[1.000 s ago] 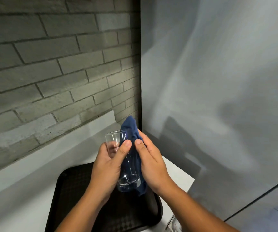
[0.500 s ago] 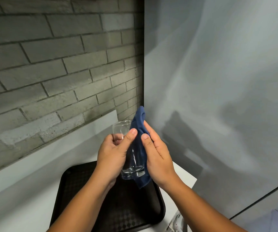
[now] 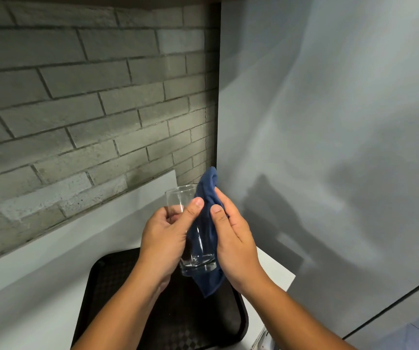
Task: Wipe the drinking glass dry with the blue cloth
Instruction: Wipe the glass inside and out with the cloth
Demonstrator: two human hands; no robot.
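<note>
Glass: clear, straight-walled tumbler with thick heavy base, held upright with slight tilt, in mid-air above tray, between both hands. Cloth: dark blue, soft, limp, bunched into folds; pressed against right side of glass, top end poking above rim, bottom end hanging in a loose point below base. Blue visible through the glass wall. Whether any cloth sits inside the glass: cannot tell. Left hand wrapped around glass from left, thumb laid across near face, fingertips curled behind and seen through the wall; closed grip on glass. Right hand clamped on cloth, palm flat against it, thumb on front fold, pushing fabric onto glass. Thumbs close, not touching. Below: tray, black, rectangular, rounded corners, raised lip, diamond-textured surface, resting on smooth white counter. Low white upstand along counter's back edge. Behind left: wall of grey rough-faced bricks, dark joints. Right: smooth matte grey panel, shadows of arms cast on it.
</note>
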